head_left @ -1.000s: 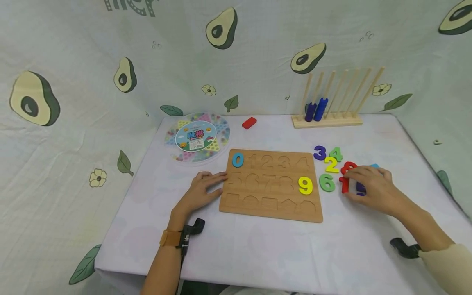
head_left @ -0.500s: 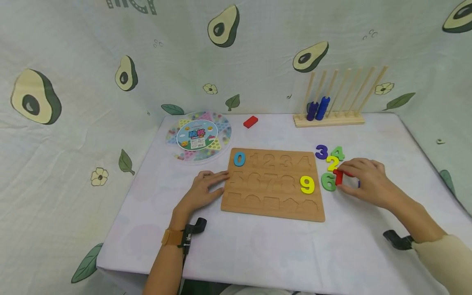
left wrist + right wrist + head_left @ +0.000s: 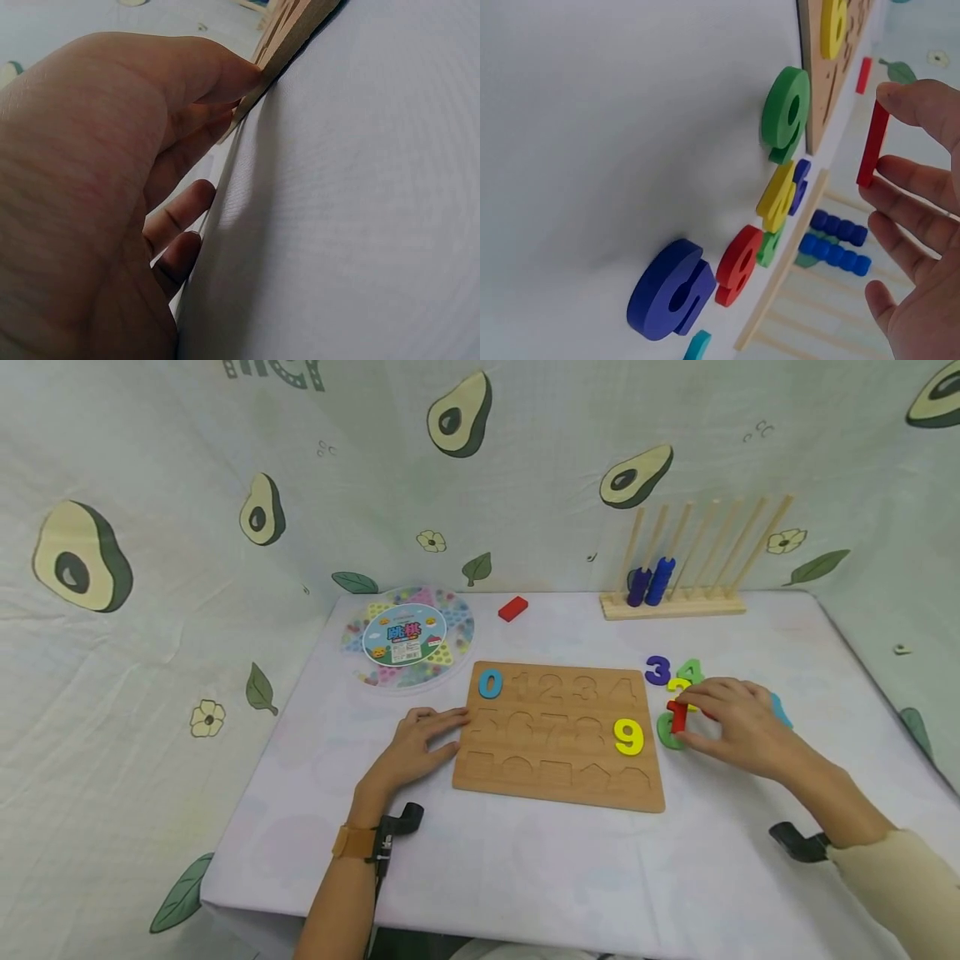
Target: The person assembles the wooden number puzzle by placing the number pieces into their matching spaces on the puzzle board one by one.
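My right hand pinches a red number piece by its ends between thumb and fingers. In the right wrist view that red piece is seen edge-on, raised above the table. Beneath it in the head view lies a green 6, partly covered. A yellow 2 is also half hidden by the fingers. At the left edge of the wooden number board, my left hand rests with loosely extended fingers and thumb touching the edge. A blue 0 and a yellow 9 sit in the board.
Beyond the right hand lie a purple 3 and green 4. The right wrist view shows a red 8 and purple 5. Further back are a round game box, a red block and a peg rack.
My right hand has taken up the red number piece and carried it left, over the green 6. The left hand stays at the board's edge.
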Available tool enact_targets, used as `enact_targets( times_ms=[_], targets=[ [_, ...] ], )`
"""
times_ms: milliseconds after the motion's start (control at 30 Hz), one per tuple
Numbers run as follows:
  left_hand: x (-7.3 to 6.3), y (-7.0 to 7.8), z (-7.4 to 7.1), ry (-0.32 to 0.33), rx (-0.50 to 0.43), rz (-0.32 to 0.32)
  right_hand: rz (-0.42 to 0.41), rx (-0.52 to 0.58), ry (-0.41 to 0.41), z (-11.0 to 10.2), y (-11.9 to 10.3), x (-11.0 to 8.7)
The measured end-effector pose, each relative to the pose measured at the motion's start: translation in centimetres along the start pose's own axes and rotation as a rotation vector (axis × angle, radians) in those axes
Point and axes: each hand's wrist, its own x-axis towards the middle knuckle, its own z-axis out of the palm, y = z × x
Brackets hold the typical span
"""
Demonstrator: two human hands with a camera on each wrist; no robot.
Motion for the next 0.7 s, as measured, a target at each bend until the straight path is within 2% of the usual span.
enact_targets(
  times_ms=[300, 567, 700],
  targets=[
    [0.0, -0.1, 0.1, 0.005, 0.001, 0.004, -0.025, -0.005, -0.005, -0.1, -0.8, 0.8],
    [0.0, -0.2, 0.0, -0.004, -0.011, -0.018, -0.045, -0.005, -0.013, 0.1, -1.6, 1.7],
    [0.0, -0.3, 0.2, 0.007, -0.018, -0.002, -0.053, 0.0, -0.011, 0.3, -1.9, 2.1]
  ],
)
